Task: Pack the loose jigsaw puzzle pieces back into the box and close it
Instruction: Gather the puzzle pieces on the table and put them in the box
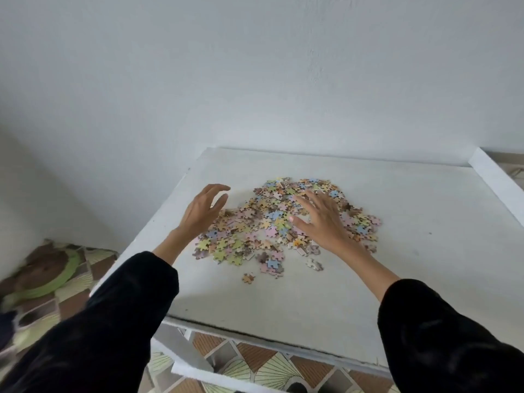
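A heap of pastel jigsaw pieces (272,219) lies spread on the white table (425,251), with a few stray pieces (314,264) nearer the front. My left hand (202,209) hovers at the heap's left edge, fingers loosely curved and empty. My right hand (321,219) lies over the right part of the heap, fingers spread and straight above the pieces. Both forearms wear dark sleeves. No box is in view.
The table stands against a plain white wall (255,80), with a raised white rail (499,177) along its right side. Patterned tiled floor (85,268) shows on the left and below the front edge, with a green and brown object (48,276) lying on it.
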### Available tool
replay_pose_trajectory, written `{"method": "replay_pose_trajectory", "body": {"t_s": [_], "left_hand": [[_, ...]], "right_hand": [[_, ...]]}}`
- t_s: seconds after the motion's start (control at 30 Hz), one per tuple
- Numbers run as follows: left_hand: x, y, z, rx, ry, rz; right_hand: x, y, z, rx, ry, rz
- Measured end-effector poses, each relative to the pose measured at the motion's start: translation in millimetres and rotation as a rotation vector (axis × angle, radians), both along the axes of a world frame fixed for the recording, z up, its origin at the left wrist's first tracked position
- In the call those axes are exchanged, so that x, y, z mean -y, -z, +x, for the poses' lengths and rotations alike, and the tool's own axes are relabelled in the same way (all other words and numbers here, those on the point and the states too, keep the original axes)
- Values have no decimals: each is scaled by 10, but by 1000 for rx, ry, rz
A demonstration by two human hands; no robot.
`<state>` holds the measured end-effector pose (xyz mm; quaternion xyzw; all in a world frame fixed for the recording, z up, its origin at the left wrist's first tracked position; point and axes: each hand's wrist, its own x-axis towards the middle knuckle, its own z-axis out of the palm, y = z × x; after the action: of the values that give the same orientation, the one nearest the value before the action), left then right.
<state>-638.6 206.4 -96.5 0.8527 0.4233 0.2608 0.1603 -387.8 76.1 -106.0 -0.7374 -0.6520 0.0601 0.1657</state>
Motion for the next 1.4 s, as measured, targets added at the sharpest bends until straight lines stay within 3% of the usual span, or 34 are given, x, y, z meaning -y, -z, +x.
{"method": "replay_pose_trajectory", "body": {"t_s": [0.2, 0.3, 0.6, 0.8, 0.97, 1.13, 1.4], "left_hand": [[125, 168, -526, 48, -317, -134], [219, 237, -461, -25, -349, -145], [224, 248, 206, -142, -187, -213], [304, 156, 238, -28, -72, -255], [580, 88, 71, 8, 9, -166], [865, 186, -111, -221, 173, -38], [951, 268, 94, -443, 172, 65]], "right_hand": [[-104, 28, -3, 43, -111, 26], [-97, 32, 0, 53, -125, 61], [-125, 105, 38, 63, -142, 84], [-124, 110, 38, 62, -140, 91], [-129, 121, 42, 57, -153, 106], [-131, 132, 41, 52, -161, 123], [-123, 130, 29, 55, -166, 144]]}}
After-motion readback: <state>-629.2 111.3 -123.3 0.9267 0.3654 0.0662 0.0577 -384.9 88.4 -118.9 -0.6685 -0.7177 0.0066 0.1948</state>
